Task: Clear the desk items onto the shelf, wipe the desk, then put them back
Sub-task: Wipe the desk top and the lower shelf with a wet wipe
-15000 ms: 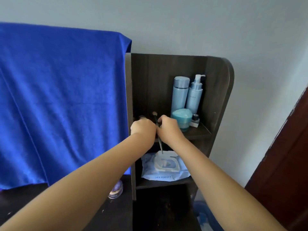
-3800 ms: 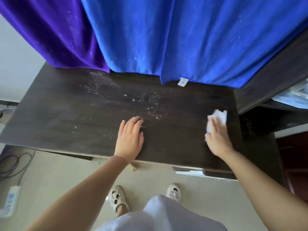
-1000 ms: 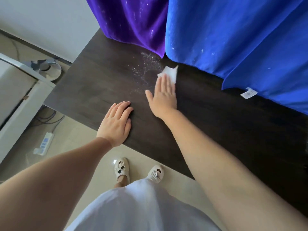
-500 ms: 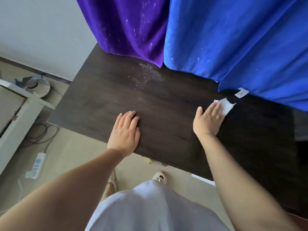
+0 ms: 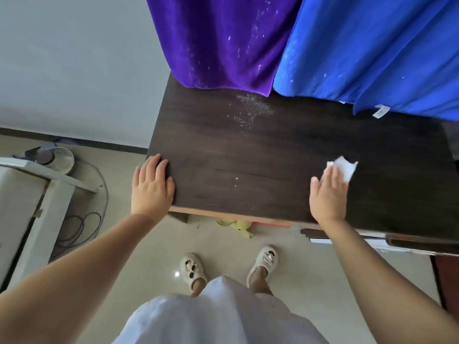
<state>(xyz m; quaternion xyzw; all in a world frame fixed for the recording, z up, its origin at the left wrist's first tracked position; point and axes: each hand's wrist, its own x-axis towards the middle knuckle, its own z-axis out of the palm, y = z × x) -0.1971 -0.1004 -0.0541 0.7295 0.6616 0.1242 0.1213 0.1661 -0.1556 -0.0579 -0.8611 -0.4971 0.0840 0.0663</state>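
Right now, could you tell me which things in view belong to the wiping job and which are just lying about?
Job: desk; wipe under the right hand; white specks; left hand resting on the desk's corner.

Lying about: purple cloth; blue cloth; floor cable; yellow thing under the desk.

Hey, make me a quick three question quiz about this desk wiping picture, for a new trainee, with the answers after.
1. True or false: the left hand presses the white wipe.
2. Which cloth hangs nearest the white specks on the desk: A purple, B blue?
3. Fill in: the right hand lies flat on the ____.

Key: 1 false; 2 A; 3 wipe.
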